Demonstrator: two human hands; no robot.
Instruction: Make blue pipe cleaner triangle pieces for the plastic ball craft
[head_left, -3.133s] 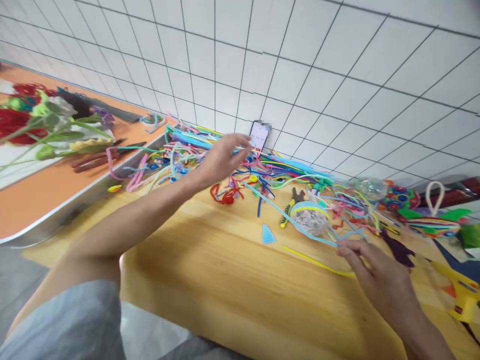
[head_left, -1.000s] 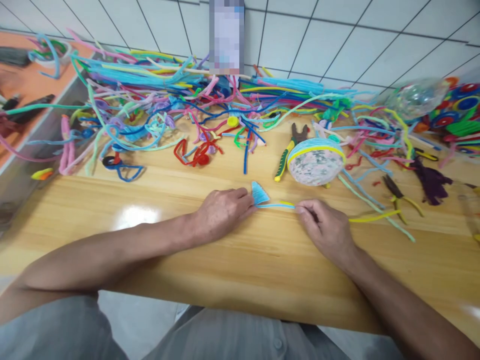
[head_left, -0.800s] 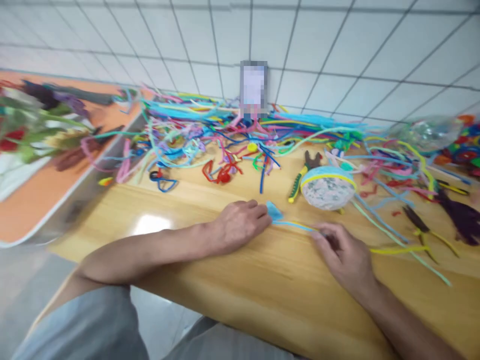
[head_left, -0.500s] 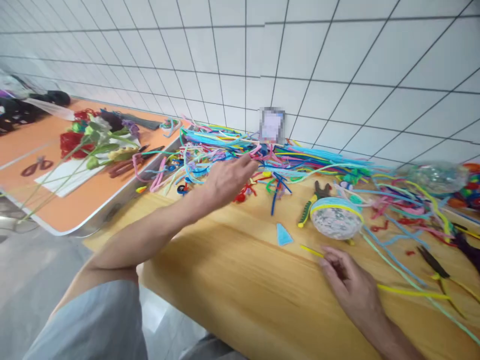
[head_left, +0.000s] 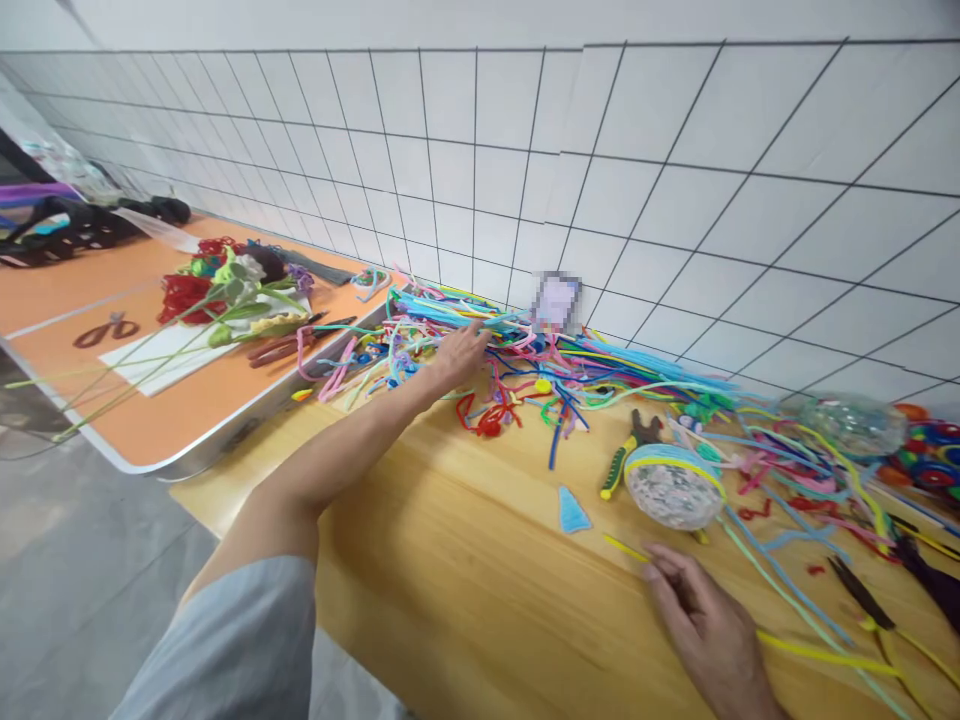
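Note:
My left hand (head_left: 461, 355) reaches into a heap of coloured pipe cleaners (head_left: 435, 310) along the wall. Its fingers are stretched out and slightly bent among light blue stems; their tips are partly lost in the heap, and no stem is plainly gripped. Closer to me, my right hand (head_left: 701, 625) pinches a yellow pipe cleaner (head_left: 825, 655) between thumb and fingers. One short end points left past the fingertips, while the longer part runs out to the right behind the hand. Just beyond it sits a clear ball (head_left: 675, 495) wrapped with blue and yellow stems. A light blue fuzzy piece (head_left: 574, 510) lies flat on the wooden table.
Green-handled pliers (head_left: 619, 465) rest against the ball's left side. Dark-jawed pliers (head_left: 862, 592) lie at right. A phone-like object (head_left: 556, 302), blurred, leans on the wall. On the orange table (head_left: 45, 370) are scissors (head_left: 106, 330) and pipe-cleaner flowers (head_left: 225, 290).
My left hand has moved forward and down into the pipe cleaners. The right hand keeps its pinch on the yellow pipe cleaner. The whole view has shifted a little.

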